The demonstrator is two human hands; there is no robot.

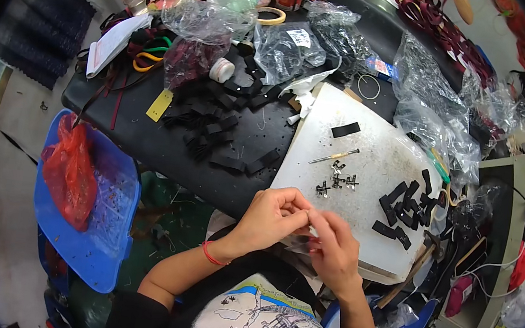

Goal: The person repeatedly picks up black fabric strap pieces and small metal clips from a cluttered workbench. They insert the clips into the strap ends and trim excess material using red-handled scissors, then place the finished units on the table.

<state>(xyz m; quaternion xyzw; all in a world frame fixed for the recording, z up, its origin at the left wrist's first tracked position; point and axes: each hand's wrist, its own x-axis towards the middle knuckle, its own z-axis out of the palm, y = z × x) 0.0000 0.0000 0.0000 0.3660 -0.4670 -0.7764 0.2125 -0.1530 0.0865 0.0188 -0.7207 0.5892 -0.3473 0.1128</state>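
The left hand (272,220) and right hand (338,253), fingertips narrowed, pinch one pale piece (313,232) at the board (381,145)'s near edge. Board contents: four clips (337,181), one screwdriver (334,156), one black strip (346,131) apart from a pile (407,203).

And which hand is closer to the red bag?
The left. The left hand is to the right of the red bag, well apart from it; the right hand is farther right still.
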